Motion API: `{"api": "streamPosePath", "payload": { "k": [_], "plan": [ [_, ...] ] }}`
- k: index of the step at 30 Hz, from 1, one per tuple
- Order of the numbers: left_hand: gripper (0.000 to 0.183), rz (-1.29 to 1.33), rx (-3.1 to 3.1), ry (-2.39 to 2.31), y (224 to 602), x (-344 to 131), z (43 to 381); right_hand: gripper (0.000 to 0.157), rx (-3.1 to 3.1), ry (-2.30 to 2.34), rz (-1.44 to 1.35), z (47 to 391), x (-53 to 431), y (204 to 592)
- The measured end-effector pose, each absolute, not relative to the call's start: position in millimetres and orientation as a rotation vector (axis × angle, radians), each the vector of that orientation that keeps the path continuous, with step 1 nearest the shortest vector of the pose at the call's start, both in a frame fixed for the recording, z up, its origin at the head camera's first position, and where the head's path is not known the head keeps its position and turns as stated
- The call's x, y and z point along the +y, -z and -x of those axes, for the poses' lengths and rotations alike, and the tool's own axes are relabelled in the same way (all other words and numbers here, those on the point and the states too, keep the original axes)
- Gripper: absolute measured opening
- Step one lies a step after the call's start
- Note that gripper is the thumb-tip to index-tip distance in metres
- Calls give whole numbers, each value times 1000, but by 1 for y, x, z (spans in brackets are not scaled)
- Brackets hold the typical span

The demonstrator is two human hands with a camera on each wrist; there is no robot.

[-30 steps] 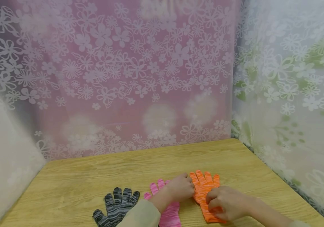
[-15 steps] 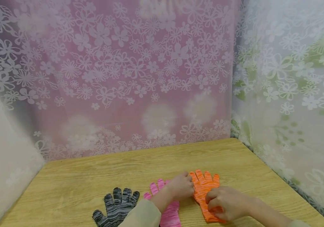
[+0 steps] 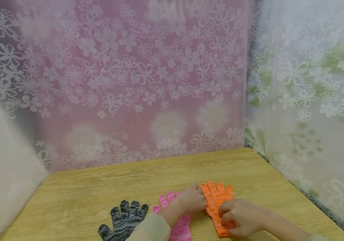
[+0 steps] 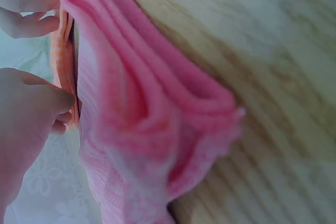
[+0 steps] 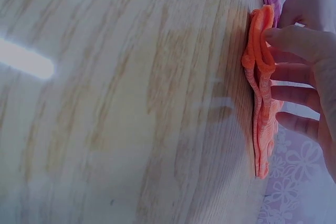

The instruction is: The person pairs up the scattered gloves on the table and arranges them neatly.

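A flat orange striped knit glove [image 3: 215, 204] lies on the wooden table, its fingers pointing away from me. Along its left edge, my left hand [image 3: 192, 200] has thumb and fingertips close together on the fabric. The right hand [image 3: 244, 216] rests over the lower right part; in the right wrist view its fingers are straight and spread against the glove, and the thumb touches the cuff [image 5: 262, 40]. Beneath the left forearm lies a pink striped glove [image 3: 181, 231], partly hidden, its folded cuff [image 4: 136, 77] large in the left wrist view.
A black and grey striped glove [image 3: 125, 222] lies left of the pink one, partly covered by the left sleeve [image 3: 152, 229]. The wooden table [image 3: 105, 182] extends back to a pink flowered curtain [image 3: 141, 83]. A pale flowered curtain [image 3: 307, 100] hangs along the right side.
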State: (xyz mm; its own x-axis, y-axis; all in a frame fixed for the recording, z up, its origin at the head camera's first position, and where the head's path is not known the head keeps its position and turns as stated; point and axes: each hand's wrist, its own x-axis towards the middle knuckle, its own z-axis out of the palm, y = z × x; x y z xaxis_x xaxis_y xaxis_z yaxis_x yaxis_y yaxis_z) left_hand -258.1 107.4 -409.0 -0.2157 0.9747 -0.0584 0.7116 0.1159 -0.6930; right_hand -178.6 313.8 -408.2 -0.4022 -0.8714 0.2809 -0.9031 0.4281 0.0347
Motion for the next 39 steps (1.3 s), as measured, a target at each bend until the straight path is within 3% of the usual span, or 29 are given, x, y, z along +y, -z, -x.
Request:
{"api": "streamPosePath", "payload": {
  "k": [13, 23, 39],
  "plan": [
    [7, 1803, -2009, -690, 406, 105, 249, 4, -2423, -168, -1514, 178, 312, 409],
    [16, 1784, -2215, -571, 407, 99, 250, 5, -2433, -181, -1512, 178, 312, 410],
    [15, 1719, -2206, -672, 402, 94, 260, 3, -2420, -148, -1533, 176, 312, 408]
  ]
}}
